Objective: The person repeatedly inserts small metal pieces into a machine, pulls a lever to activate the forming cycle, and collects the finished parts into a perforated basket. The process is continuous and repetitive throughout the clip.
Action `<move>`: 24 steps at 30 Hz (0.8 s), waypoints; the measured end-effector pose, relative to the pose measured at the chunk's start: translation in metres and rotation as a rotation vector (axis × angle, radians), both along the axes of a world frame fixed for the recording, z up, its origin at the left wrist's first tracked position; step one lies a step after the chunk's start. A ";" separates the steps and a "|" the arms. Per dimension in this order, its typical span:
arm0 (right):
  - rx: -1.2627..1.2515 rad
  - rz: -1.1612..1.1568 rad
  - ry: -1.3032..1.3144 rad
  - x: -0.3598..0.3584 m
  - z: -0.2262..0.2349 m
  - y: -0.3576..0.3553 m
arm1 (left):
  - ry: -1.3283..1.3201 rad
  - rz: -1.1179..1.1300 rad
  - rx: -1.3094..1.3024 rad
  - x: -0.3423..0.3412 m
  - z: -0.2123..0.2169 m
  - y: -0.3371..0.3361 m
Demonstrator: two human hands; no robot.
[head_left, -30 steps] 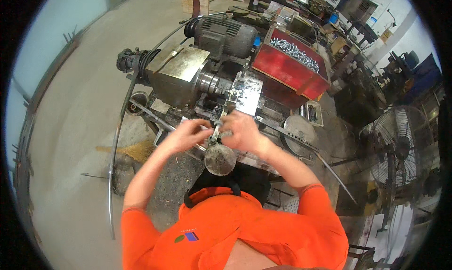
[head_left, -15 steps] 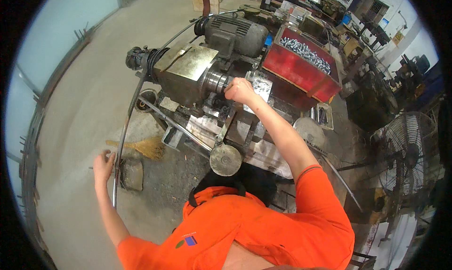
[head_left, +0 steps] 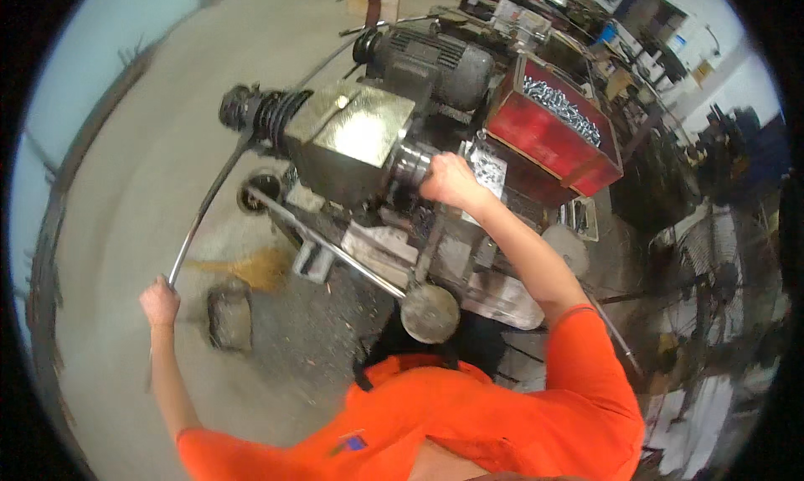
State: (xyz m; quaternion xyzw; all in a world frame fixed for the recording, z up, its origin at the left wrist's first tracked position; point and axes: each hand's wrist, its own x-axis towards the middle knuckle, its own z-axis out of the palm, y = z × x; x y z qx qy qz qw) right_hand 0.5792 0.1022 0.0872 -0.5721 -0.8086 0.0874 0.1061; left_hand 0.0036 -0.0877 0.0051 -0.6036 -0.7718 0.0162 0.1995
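Note:
My left hand (head_left: 159,302) is wrapped round the lower end of a long metal lever (head_left: 203,206), which runs up to the rear of the lathe-like machine's headstock (head_left: 335,158). My right hand (head_left: 452,181) is closed at the front of the round steel chuck (head_left: 410,166). Its fingers hide whatever lies between them and the chuck. Just beyond that hand is a spotted metal plate (head_left: 484,168) on the machine bed.
An electric motor (head_left: 435,66) sits behind the headstock. Farther right stands a red box (head_left: 544,137) full of shiny metal parts. A polished bar (head_left: 335,250) and a round disc (head_left: 430,313) are close before me. A broom (head_left: 255,268) and a metal pan (head_left: 229,318) lie on the floor.
My left hand has closed on the lever, which has swung outward to the left. My right hand stays at the chuck. The whole view has shifted slightly.

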 end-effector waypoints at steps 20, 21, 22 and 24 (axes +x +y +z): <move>0.309 -0.019 0.284 0.130 0.015 -0.189 | -0.415 -0.304 -0.426 0.221 -0.178 0.100; 0.279 -0.106 0.249 0.153 0.008 -0.204 | -0.227 -0.372 -0.514 0.205 -0.175 0.115; 0.268 -0.181 0.257 0.173 0.007 -0.218 | -0.036 -0.435 -0.594 0.200 -0.171 0.128; 0.218 -0.357 0.161 0.226 -0.007 -0.245 | -0.009 -0.438 -0.621 0.213 -0.152 0.134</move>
